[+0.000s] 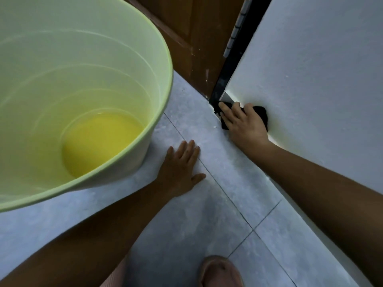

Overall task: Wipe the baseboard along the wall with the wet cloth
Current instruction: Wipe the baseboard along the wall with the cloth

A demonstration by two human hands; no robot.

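Observation:
A black cloth (262, 113) is pressed against the bottom of the white wall (321, 69), close to the corner by the door frame. My right hand (245, 126) lies over the cloth and holds it against the baseboard (228, 98), of which only a short grey strip shows beside the frame. Most of the cloth is hidden under my fingers. My left hand (182, 168) rests flat on the tiled floor (217, 214), fingers spread, holding nothing, just right of the bucket.
A large pale green bucket (116, 162) with a little yellow liquid in its bottom stands at the left. A brown wooden door (192, 38) with a black frame and hinge closes the corner. A foot in a slipper (219, 272) is at the bottom edge.

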